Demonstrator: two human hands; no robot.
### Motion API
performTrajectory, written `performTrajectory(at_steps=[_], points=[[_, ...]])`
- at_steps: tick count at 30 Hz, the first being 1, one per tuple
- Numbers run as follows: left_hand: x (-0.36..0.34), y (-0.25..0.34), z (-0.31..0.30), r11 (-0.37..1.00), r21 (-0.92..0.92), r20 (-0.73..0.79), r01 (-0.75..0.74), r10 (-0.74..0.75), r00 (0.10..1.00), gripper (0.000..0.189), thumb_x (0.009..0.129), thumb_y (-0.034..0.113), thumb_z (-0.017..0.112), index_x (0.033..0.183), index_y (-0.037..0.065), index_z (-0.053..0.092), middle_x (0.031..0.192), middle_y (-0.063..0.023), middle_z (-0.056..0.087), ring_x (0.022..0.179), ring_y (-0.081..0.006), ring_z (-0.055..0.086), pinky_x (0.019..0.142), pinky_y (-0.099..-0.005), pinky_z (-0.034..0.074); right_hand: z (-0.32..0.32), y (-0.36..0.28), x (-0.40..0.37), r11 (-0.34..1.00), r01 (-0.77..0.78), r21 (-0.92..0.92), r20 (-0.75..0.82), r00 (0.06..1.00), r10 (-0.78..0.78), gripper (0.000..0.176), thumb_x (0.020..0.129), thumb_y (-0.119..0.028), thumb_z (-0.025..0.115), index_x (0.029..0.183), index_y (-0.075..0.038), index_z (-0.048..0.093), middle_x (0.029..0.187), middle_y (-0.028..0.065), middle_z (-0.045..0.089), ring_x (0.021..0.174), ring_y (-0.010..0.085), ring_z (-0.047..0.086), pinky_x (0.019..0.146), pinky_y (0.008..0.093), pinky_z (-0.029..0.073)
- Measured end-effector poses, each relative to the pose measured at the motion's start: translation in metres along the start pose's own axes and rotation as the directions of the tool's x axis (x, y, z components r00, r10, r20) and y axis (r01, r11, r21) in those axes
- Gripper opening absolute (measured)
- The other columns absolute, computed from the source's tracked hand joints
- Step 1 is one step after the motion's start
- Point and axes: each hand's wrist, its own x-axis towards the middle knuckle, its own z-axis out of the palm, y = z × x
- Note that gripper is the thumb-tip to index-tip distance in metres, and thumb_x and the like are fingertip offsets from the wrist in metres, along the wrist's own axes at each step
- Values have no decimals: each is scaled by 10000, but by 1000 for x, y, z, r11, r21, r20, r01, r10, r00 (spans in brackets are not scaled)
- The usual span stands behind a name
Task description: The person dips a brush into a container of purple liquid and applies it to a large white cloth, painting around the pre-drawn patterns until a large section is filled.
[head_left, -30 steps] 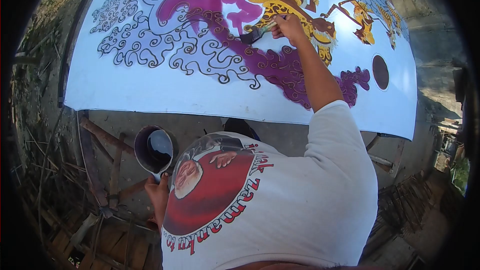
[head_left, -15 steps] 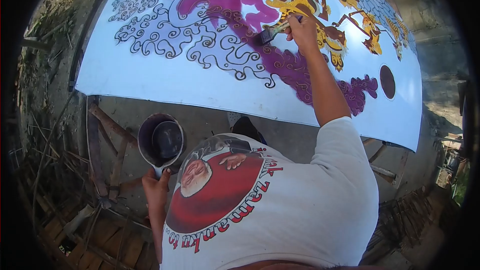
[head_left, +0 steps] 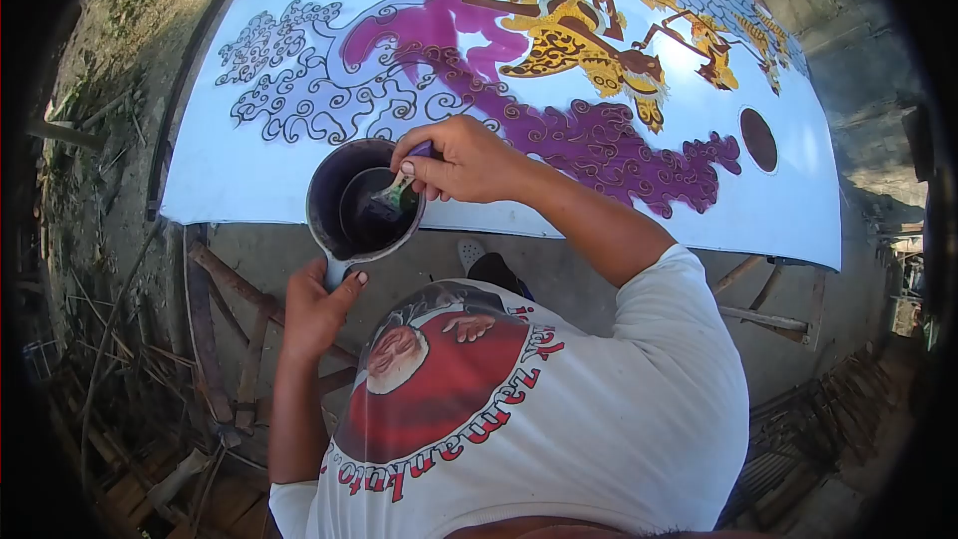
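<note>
My left hand [head_left: 319, 307] grips the handle of a dipper [head_left: 321, 225] with dark liquid in it. The dipper is raised over the near edge of the stretched cloth [head_left: 244, 185]. My right hand [head_left: 454, 162] is closed round the handle of a paintbrush [head_left: 395, 192]; the bristles point down inside the dipper, and their tips are lost in the dark liquid. Behind the hands, the white cloth bears a purple painted band [head_left: 589, 145], curling brown outlines, and yellow-and-brown figures [head_left: 574, 45].
Wooden poles [head_left: 235, 274] support the cloth from below. A shoe [head_left: 471, 255] shows on the ground under its near edge. Sticks and boards lie at lower left, and more stacked sticks [head_left: 828, 439] at lower right. A dark oval [head_left: 758, 140] marks the cloth's right side.
My right hand has brought the brush from the purple area down and left into the dipper. My left hand has raised the dipper up and to the right, over the cloth's edge.
</note>
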Motion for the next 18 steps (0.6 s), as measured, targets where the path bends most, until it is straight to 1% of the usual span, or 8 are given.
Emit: performTrajectory(at_steps=[1, 3, 4, 6, 12, 13, 15, 18], points=[[8, 1, 5, 1000, -3, 1, -2, 2, 1000, 209, 887, 179, 777, 875, 9, 655, 638, 55, 536, 524, -28, 437, 460, -253, 328, -7, 10, -4, 1000, -1, -3, 0, 1000, 1, 195, 1014, -168, 602, 1078, -19, 710, 909, 121, 739, 761, 164, 727, 643, 297, 588], [22, 3, 12, 1000, -11, 21, -8, 9, 1000, 220, 886, 191, 779, 873, 10, 656, 628, 52, 534, 517, -30, 435, 454, -254, 323, -31, 34, -14, 893, 4, 450, -227, 968, 110, 247, 1041, -198, 553, 1097, -5, 697, 876, 124, 726, 726, 178, 715, 630, 314, 609], [26, 5, 15, 1000, -14, 23, -7, 7, 1000, 220, 886, 191, 779, 873, 10, 656, 628, 52, 534, 517, -30, 435, 454, -254, 323, -41, 46, -19, 894, 1, 449, -226, 967, 113, 247, 1041, -198, 553, 1097, -5, 697, 876, 124, 726, 726, 178, 715, 630, 314, 609], [35, 10, 18, 1000, -24, 27, 14, -14, 1000, 231, 886, 200, 782, 867, 9, 652, 625, 49, 533, 515, -31, 434, 449, -257, 319, -62, 67, -24, 657, 238, 715, -440, 884, 159, 298, 1047, -220, 523, 1112, 35, 661, 857, 128, 704, 685, 195, 699, 608, 335, 619], [34, -7, 9, 999, -21, -39, 29, -29, 999, 227, 896, 191, 778, 865, 6, 651, 648, 48, 547, 528, -28, 431, 457, -255, 324, -151, 167, 11, 746, 256, 615, -713, 584, 387, 263, 1053, -201, 523, 1137, 39, 593, 883, 155, 700, 708, 214, 706, 606, 355, 631], [30, -11, 5, 999, -20, -43, 36, -36, 998, 227, 896, 191, 778, 865, 6, 651, 648, 48, 547, 528, -28, 431, 457, -255, 324, -166, 190, 28, 742, 253, 621, -707, 589, 392, 263, 1053, -201, 523, 1137, 39, 593, 883, 155, 700, 708, 214, 706, 606, 355, 631], [19, -20, -1, 996, -88, -70, 33, -40, 997, 230, 902, 202, 761, 933, 5, 645, 626, 44, 536, 489, -29, 447, 433, -235, 330, -194, 229, 60, 814, 152, 561, -784, 412, 464, 259, 1047, -178, 537, 1192, 36, 557, 923, 176, 704, 741, 229, 721, 643, 364, 643], [-3, -31, -10, 990, -137, -125, 40, -57, 990, 231, 907, 201, 752, 963, 7, 639, 639, 45, 540, 496, -25, 447, 433, -231, 323, -196, 230, 111, 790, 201, 580, -782, 408, 471, 249, 1042, -170, 547, 1154, 53, 561, 947, 184, 705, 759, 246, 731, 629, 357, 643]])
